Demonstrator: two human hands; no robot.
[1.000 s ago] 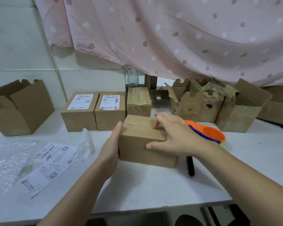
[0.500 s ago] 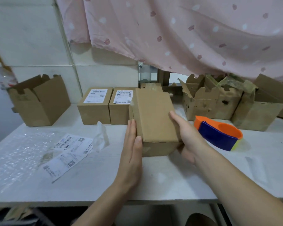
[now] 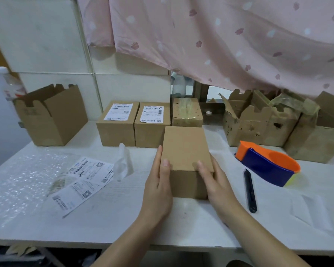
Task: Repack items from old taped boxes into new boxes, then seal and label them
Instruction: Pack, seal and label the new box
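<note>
Just flipped the box [image 3: 185, 147] over, so the taped seam's underneath now and a plain face is up (ready for a label, I reckon). It sits mid-table [image 3: 123, 218] between my left hand [image 3: 158, 182] and right hand [image 3: 214, 182], fingers straight along its sides, thumbs resting on top. The two labelled boxes [image 3: 117, 128] behind are shut. Can't see into the open box [image 3: 50, 116] at left.

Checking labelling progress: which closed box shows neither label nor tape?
The plain box between left hand and right hand; the labelled boxes and taped box stand behind.
</note>
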